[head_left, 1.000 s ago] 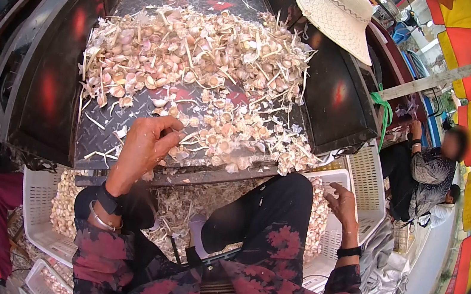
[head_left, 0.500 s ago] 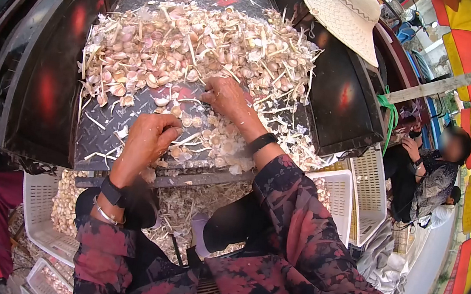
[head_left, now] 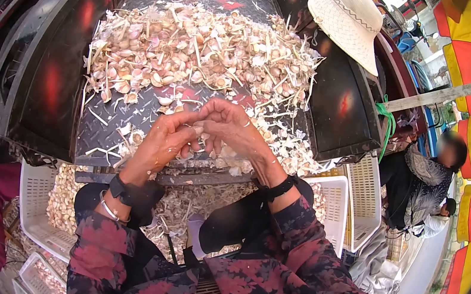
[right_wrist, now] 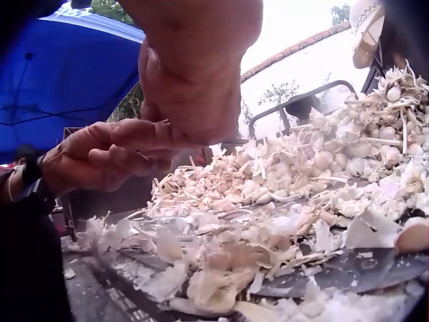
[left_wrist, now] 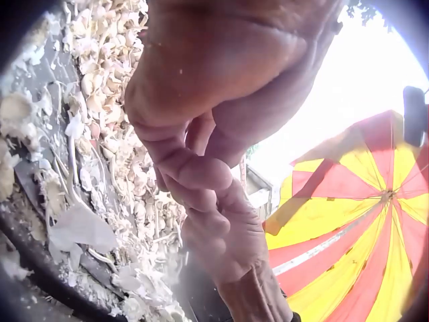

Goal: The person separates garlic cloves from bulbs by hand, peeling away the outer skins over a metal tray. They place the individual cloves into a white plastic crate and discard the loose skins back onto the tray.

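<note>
My left hand (head_left: 166, 136) and right hand (head_left: 236, 130) meet over the near edge of a dark metal cargo bed (head_left: 92, 127). Curled fingers of both come together, and whatever lies between them is hidden. In the left wrist view the left hand (left_wrist: 221, 74) covers the top, its fingertips against the right hand (left_wrist: 228, 248). From the right wrist, the left hand (right_wrist: 107, 157) shows with its fingers bent under the right hand (right_wrist: 201, 60). Behind them lies a wide heap of garlic (head_left: 183, 49) with stalks; papery skins and scraps (head_left: 284, 145) are strewn nearer.
White plastic crates stand beside my knees: one at left (head_left: 32, 202) holding garlic cloves, one at right (head_left: 336, 206). A straw hat (head_left: 348, 27) sits on the bed's right wall. Beyond a wooden beam (head_left: 441, 95), a seated person (head_left: 423, 179) is at the right.
My right hand went from above the right crate to the garlic heap, then came back to meet the left hand. The left hand has shifted slightly up and right.
</note>
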`<state>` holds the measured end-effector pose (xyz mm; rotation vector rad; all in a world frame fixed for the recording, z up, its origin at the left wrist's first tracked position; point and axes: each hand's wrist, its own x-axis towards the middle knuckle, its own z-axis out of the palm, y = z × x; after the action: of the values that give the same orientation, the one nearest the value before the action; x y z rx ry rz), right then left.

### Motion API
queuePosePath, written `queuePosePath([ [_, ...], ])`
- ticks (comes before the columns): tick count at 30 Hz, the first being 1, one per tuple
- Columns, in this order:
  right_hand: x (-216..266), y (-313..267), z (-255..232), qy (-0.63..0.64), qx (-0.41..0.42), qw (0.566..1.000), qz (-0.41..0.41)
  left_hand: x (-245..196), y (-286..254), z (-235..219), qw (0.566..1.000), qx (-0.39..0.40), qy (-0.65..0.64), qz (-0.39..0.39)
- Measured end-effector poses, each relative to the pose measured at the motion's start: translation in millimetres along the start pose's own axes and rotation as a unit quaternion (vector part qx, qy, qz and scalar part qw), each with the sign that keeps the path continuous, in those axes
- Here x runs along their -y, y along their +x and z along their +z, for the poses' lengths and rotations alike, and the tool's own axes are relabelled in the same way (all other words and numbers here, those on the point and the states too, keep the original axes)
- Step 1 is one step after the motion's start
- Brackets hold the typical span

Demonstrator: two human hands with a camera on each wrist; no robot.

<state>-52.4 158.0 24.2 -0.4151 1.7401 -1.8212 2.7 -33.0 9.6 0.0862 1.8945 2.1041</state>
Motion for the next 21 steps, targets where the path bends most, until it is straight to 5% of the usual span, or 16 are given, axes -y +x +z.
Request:
queuePosePath([
  [5,-5,-6,9,0.111,-0.022,0.994,0.010,-13,-7,8,1.000,-0.023,-0.001,0.004],
  [11,-3,-10,3,0.088,-0.018,0.995,0.043,-16,-11,14,0.995,-0.055,0.076,0.045],
  [15,-5,-8,4,0.216,-0.052,0.973,0.056,-19,-9,7,0.996,-0.084,-0.034,0.012],
  [17,-6,-6,-6,-0.100,-0.030,0.994,0.017,-15,-7,-10,0.984,-0.127,-0.128,0.011],
  [18,-4,-3,-14,-0.098,-0.031,0.995,0.017,-13,-4,-19,0.984,-0.127,-0.128,0.010],
  [21,17,26,-37,-0.398,-0.026,0.917,-0.006,-8,0,-32,0.959,-0.151,-0.241,0.020],
])
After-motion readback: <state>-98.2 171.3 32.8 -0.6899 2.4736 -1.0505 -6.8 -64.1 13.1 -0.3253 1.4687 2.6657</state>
